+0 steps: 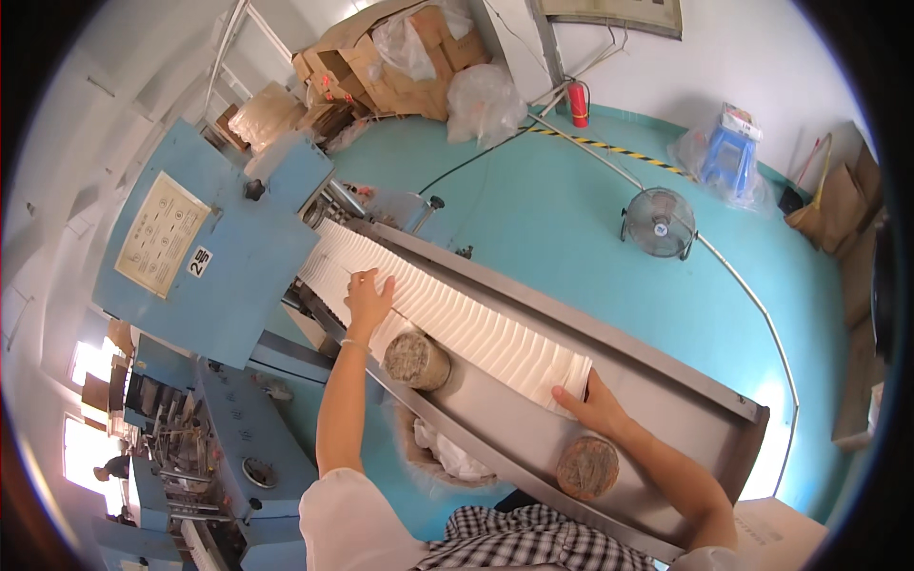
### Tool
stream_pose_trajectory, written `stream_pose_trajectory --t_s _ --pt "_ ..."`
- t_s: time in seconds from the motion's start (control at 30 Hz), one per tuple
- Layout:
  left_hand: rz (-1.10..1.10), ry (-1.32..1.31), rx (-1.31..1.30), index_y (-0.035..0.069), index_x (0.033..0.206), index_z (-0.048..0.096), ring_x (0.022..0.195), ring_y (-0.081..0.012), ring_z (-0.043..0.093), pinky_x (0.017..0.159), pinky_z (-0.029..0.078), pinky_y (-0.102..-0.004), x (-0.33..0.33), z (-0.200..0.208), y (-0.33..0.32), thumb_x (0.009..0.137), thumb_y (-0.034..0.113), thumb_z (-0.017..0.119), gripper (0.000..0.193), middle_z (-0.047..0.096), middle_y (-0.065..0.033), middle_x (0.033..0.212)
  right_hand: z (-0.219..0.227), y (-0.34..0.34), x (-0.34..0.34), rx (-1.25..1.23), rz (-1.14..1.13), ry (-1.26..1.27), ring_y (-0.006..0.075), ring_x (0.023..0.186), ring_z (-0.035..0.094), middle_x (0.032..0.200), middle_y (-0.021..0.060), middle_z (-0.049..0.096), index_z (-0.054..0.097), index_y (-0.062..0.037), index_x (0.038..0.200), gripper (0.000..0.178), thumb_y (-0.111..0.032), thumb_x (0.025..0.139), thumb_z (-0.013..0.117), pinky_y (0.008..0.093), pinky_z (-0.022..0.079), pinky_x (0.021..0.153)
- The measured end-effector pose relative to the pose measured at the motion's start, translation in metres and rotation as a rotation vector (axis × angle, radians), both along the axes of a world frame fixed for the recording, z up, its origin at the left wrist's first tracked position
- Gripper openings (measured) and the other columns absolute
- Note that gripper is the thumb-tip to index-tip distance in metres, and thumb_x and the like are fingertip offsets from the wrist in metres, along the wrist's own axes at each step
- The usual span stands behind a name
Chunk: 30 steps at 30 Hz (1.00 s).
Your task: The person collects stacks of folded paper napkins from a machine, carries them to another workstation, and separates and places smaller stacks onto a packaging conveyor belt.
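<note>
A long row of white, paper-like pleated folds (466, 319) runs down a grey metal trough, from the blue machine toward me. My left hand (368, 303) rests on the row's upper part near the machine, thumb and fingers apart. At the near end, my right hand (592, 400) grips the last folds, its thumb on the near side and its fingers around the end. A round, brownish block (416, 362) lies beside the row, below my left hand. Another round block (586, 467) stands in the trough, near my right wrist.
The metal trough (666, 404) has raised side rails. A blue machine (219, 247) rises at its far left end. Beneath the trough sits a lined bin (447, 452) with white scraps. A floor fan (659, 224), blue stool (731, 157) and cardboard pile (400, 71) stand beyond.
</note>
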<state>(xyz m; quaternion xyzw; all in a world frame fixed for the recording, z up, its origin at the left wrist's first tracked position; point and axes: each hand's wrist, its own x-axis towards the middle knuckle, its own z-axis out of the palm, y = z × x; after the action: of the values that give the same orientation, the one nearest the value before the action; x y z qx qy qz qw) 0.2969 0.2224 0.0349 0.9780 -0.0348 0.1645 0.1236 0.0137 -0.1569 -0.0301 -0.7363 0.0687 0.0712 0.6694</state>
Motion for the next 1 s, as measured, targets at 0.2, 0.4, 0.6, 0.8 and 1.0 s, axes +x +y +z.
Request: stream_pose_trajectory --t_s 0.2,0.4,0.6,0.8,1.0 --pt "0.162 0.153 -0.028 0.008 0.141 0.051 0.127 -0.0412 0.043 0.101 0.034 -0.0608 0.051 -0.011 -0.002 0.09 0.059 0.055 0.072 0.048 -0.0203 0.133 0.005 0.006 -0.001 0.077 -0.067 -0.044 0.0277 0.117 0.06 0.125 0.0233 0.06 0.041 0.0079 0.137 0.08 -0.044 0.087 0.074 0.0373 0.047 0.099" --pt "0.225 0.2 0.067 0.008 0.139 0.054 0.127 -0.0406 0.045 0.101 0.032 -0.0613 0.059 -0.007 -0.009 0.085 0.068 0.055 0.08 0.052 -0.0197 0.129 -0.007 0.003 0.002 -0.014 -0.066 0.025 0.0291 0.118 0.059 0.127 0.0241 0.059 0.04 0.009 0.138 0.081 -0.044 0.087 0.074 0.038 0.047 0.1" --pt "0.176 0.094 0.103 0.007 0.13 0.062 0.118 -0.0383 0.051 0.096 0.034 -0.0619 0.06 -0.016 -0.001 0.084 0.07 0.056 0.077 0.057 -0.0184 0.12 0.009 0.004 0.004 -0.005 -0.056 0.021 0.0293 0.118 0.059 0.127 0.0244 0.059 0.039 0.0092 0.138 0.082 -0.044 0.087 0.073 0.0385 0.048 0.098" --pt "0.163 0.053 0.123 0.007 0.12 0.067 0.115 -0.037 0.053 0.096 0.03 -0.0575 0.053 -0.019 -0.004 0.086 0.067 0.055 0.07 0.058 -0.0168 0.117 0.011 0.007 0.001 0.035 -0.07 -0.023 0.028 0.117 0.059 0.126 0.0225 0.059 0.038 0.0092 0.138 0.08 -0.041 0.088 0.074 0.0381 0.048 0.098" --pt "0.161 0.044 0.296 0.001 0.116 0.066 0.123 -0.0383 0.044 0.098 0.027 -0.0563 0.045 -0.019 -0.025 0.089 0.066 0.051 0.072 0.055 -0.0206 0.119 0.0 0.007 -0.003 0.043 -0.128 -0.069 0.0255 0.114 0.06 0.124 0.0193 0.06 0.039 0.0075 0.139 0.078 -0.039 0.088 0.075 0.037 0.048 0.097"
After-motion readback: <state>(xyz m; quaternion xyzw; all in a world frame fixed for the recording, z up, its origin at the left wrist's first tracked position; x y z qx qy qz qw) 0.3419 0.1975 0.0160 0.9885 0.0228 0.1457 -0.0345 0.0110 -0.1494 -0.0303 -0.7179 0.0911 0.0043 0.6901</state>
